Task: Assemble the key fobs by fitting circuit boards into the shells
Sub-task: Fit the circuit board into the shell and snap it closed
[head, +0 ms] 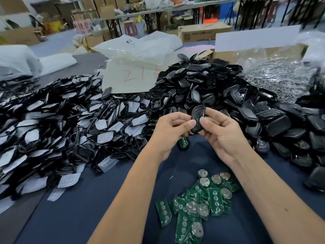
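Note:
Both hands hold one black key fob shell [197, 118] above the dark blue table [109, 196]. My left hand [171, 131] grips its left side with the thumb pressed on the face. My right hand [221, 132] grips its right side, thumb on the face beside the other thumb. Just below my left hand lies a shell with a green circuit board [183, 143] in it. Several loose green circuit boards [198, 205] with round metal battery clips lie in a heap between my forearms.
A large heap of black frames with white rubber pads [58, 127] covers the left. A pile of black shells [228, 95] fills the right. A clear bag of small metal parts [279, 78] sits at the far right. A paper marked in red [130, 76] lies behind.

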Motion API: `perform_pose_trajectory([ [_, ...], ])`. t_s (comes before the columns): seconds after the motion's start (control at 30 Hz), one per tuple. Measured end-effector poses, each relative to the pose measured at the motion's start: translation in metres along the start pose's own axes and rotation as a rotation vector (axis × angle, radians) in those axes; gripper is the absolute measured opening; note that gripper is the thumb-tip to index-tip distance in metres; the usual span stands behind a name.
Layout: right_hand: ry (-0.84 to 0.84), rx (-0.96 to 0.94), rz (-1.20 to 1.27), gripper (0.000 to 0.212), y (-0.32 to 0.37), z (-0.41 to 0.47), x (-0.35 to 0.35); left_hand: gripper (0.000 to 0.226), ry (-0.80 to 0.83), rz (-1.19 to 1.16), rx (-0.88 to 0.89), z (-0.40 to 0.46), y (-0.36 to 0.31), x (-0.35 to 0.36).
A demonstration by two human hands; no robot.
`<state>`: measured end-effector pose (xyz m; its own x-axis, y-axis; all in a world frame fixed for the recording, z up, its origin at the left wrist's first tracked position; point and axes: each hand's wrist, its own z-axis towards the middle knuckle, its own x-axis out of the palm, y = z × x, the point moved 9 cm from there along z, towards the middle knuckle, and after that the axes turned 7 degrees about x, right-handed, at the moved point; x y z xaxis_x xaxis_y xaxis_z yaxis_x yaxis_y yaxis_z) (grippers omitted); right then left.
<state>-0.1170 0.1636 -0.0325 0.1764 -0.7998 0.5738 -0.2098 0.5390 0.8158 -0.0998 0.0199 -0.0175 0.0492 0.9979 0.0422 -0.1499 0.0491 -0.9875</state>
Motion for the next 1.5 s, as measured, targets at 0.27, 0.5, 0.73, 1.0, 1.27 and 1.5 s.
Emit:
perform_pose_trajectory([
  [0.27,-0.052,-0.005,-0.011,0.041,-0.001,0.003,-0.003,0.020,0.006,0.012,-0.038,0.003,0.005,-0.002],
  [0.5,-0.165,-0.069,-0.134,0.031,0.002,-0.001,-0.004,0.014,-0.132,0.478,0.180,0.002,-0.017,-0.011],
  [0.73,-0.341,-0.062,-0.219,0.034,-0.005,-0.003,-0.011,0.012,-0.048,0.831,0.400,-0.003,-0.037,0.011],
  [1.0,-0.202,-0.005,-0.040,0.011,-0.005,0.004,-0.009,0.023,-0.120,0.854,0.274,-0.002,-0.028,-0.026],
  [1.27,-0.048,0.104,0.016,0.022,-0.007,0.010,-0.013,0.035,0.034,0.854,0.095,-0.001,0.001,-0.023],
  [1.5,0.053,0.126,-0.050,0.036,-0.010,0.003,-0.001,0.006,-0.242,0.016,-0.076,-0.004,0.016,-0.033],
])
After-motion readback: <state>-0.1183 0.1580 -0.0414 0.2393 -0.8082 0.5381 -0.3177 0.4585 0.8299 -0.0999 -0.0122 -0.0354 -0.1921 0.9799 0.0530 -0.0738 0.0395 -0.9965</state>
